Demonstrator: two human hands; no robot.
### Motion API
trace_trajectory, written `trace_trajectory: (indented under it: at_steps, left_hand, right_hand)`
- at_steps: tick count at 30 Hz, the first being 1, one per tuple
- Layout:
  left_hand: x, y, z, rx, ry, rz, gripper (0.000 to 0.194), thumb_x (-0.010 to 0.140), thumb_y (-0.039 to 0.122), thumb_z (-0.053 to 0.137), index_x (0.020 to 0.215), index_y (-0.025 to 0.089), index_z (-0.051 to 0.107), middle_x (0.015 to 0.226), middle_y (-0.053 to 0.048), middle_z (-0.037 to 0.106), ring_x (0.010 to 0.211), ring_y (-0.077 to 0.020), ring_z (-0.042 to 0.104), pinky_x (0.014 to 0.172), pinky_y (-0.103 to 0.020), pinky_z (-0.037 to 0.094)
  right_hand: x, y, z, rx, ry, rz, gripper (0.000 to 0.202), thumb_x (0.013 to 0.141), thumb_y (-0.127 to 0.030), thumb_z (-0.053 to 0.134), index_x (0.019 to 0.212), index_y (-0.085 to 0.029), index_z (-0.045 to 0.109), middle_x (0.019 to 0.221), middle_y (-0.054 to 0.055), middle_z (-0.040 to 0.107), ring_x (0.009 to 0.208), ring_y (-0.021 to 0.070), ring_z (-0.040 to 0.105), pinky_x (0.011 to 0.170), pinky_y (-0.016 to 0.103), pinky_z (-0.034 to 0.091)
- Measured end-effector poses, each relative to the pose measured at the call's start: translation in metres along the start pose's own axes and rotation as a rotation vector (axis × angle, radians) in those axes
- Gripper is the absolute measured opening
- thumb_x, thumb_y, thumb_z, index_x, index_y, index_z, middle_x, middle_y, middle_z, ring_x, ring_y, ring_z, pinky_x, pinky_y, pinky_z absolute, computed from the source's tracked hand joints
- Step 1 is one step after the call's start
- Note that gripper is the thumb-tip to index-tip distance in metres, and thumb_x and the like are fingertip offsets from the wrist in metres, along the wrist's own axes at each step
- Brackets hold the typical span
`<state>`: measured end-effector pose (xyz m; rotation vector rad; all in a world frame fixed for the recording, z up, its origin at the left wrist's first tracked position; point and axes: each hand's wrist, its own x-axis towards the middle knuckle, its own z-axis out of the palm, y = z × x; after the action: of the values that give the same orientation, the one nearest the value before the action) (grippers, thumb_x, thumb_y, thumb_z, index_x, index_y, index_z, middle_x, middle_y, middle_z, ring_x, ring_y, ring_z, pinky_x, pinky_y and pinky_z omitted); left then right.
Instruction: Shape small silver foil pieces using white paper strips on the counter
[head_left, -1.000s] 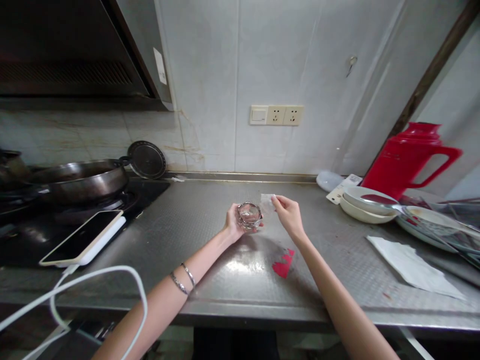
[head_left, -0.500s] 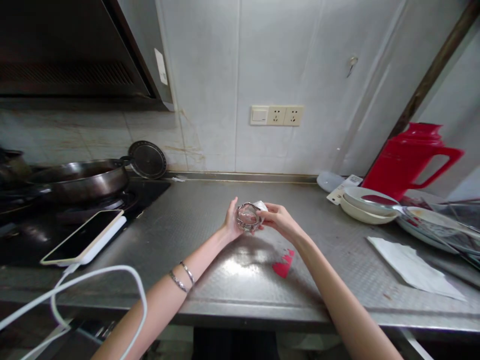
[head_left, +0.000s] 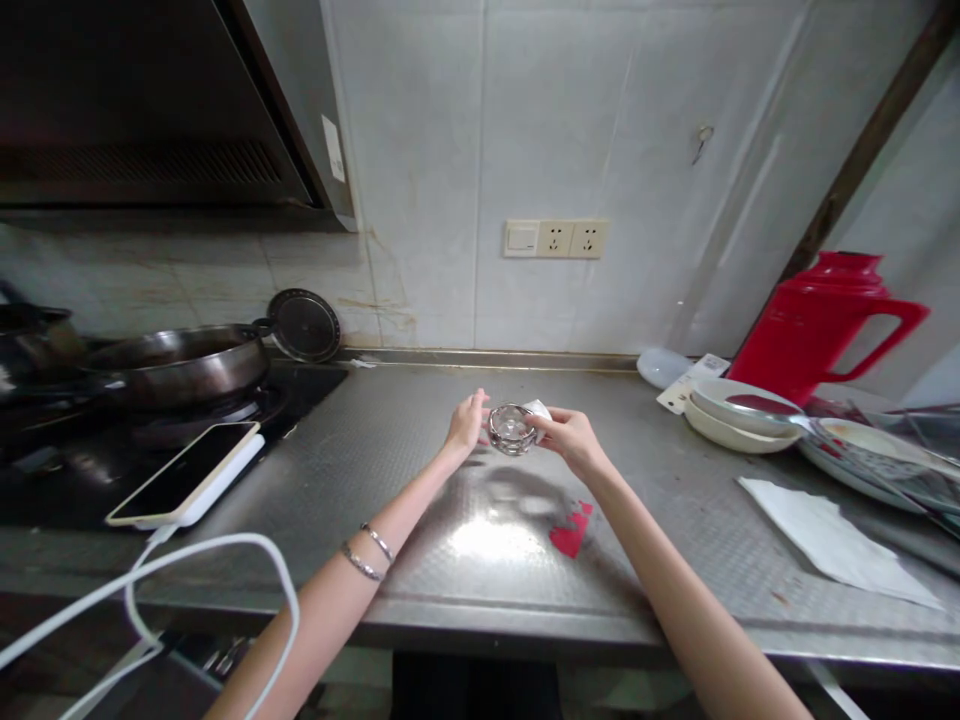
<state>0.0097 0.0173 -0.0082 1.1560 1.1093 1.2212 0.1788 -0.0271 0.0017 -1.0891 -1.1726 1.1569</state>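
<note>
My right hand pinches the right rim of a small clear glass bowl, holding it up over the counter. A white tissue is folded between those fingers and the glass. To the bowl's left is my left hand, fingers extended and not wrapped round it; whether a fingertip still touches the glass I cannot tell. Below the bowl, a torn red patch lies flat on the metal counter.
Left: a phone with a white cable, and a pan on the stove. Right: a red thermos jug, stacked bowls and a white paper napkin. A socket panel is on the wall.
The bowl has moved slightly right with my right hand. My left hand, earlier cupped against the glass, has come away to its left side. The view has shifted a little.
</note>
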Motion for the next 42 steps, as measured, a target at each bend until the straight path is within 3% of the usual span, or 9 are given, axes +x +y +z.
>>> trace_trajectory:
  at_steps: [3,6,9,15,23,27,31,38,42]
  left_hand:
    - [-0.005,0.01,-0.004,0.256,0.066,0.23,0.057,0.066,0.053,0.068,0.109,0.017,0.058,0.113,-0.015,0.06,0.107,-0.0319,0.055,0.076,-0.032,0.046]
    - [-0.02,0.014,-0.002,0.511,-0.003,0.29,0.079,0.051,0.057,0.076,0.116,0.019,0.051,0.128,-0.017,0.05,0.127,-0.0386,0.036,0.094,-0.038,0.037]
    - [-0.035,0.011,0.008,0.561,-0.143,0.276,0.083,0.042,0.056,0.08,0.11,0.02,0.05,0.125,-0.019,0.051,0.125,-0.0444,0.037,0.096,-0.043,0.035]
    - [-0.04,-0.002,0.022,0.706,-0.036,0.285,0.086,0.045,0.042,0.083,0.116,0.016,0.044,0.118,-0.025,0.048,0.113,-0.0506,0.046,0.091,-0.051,0.034]
    - [-0.016,-0.011,0.002,0.217,-0.019,0.349,0.073,0.033,0.019,0.086,0.097,0.021,0.051,0.1,-0.011,0.058,0.105,-0.0344,0.053,0.088,-0.04,0.041]
    - [-0.014,-0.014,-0.003,0.237,-0.133,0.289,0.078,0.043,0.025,0.085,0.109,0.019,0.045,0.101,-0.01,0.057,0.079,-0.0216,0.058,0.065,-0.032,0.05]
    - [-0.021,-0.014,-0.003,0.185,-0.268,0.252,0.075,0.053,0.031,0.082,0.112,0.019,0.038,0.102,-0.009,0.054,0.072,-0.015,0.055,0.046,-0.021,0.047]
    - [-0.03,-0.015,-0.003,0.056,-0.364,0.275,0.079,0.048,0.02,0.083,0.112,0.022,0.036,0.097,-0.003,0.052,0.066,-0.0092,0.052,0.053,-0.02,0.044]
    - [-0.033,-0.017,-0.002,0.087,-0.399,0.34,0.077,0.048,0.017,0.082,0.112,0.022,0.039,0.101,-0.004,0.053,0.075,-0.0116,0.054,0.069,-0.025,0.045]
  right_hand:
    - [0.005,0.007,-0.004,-0.087,0.083,-0.071,0.038,0.054,-0.044,0.075,0.073,-0.011,0.07,0.064,0.004,0.065,0.06,0.0156,0.057,0.057,0.027,0.048]
    - [0.011,0.016,-0.004,-0.176,0.138,-0.143,0.042,0.057,-0.049,0.071,0.072,-0.011,0.069,0.061,0.003,0.063,0.056,0.015,0.055,0.052,0.025,0.045]
    - [0.012,0.025,0.0,-0.289,0.164,-0.232,0.042,0.061,-0.051,0.067,0.07,-0.011,0.068,0.058,0.002,0.061,0.056,0.0149,0.054,0.049,0.023,0.041]
    - [0.003,0.026,0.01,-0.407,0.174,-0.372,0.038,0.068,-0.049,0.063,0.076,-0.013,0.069,0.064,0.001,0.062,0.061,0.0158,0.056,0.054,0.023,0.042]
    - [0.009,0.017,0.004,-0.202,-0.044,-0.303,0.052,0.071,-0.06,0.057,0.094,-0.015,0.068,0.083,0.005,0.066,0.07,0.0172,0.058,0.056,0.026,0.049]
    - [0.016,0.015,-0.008,-0.359,0.074,-0.367,0.05,0.073,-0.063,0.053,0.083,-0.015,0.066,0.068,0.003,0.06,0.058,0.0143,0.051,0.052,0.025,0.044]
    - [0.015,0.012,-0.014,-0.634,0.217,-0.518,0.047,0.079,-0.059,0.047,0.062,-0.016,0.059,0.049,-0.003,0.045,0.049,0.0103,0.038,0.049,0.023,0.03]
    - [0.008,0.008,-0.012,-0.7,0.323,-0.547,0.046,0.079,-0.056,0.051,0.055,-0.016,0.056,0.046,-0.004,0.04,0.048,0.0092,0.034,0.048,0.023,0.025]
    - [0.005,0.009,-0.009,-0.659,0.337,-0.579,0.042,0.079,-0.054,0.053,0.074,-0.015,0.068,0.052,-0.002,0.053,0.049,0.0104,0.041,0.051,0.023,0.03]
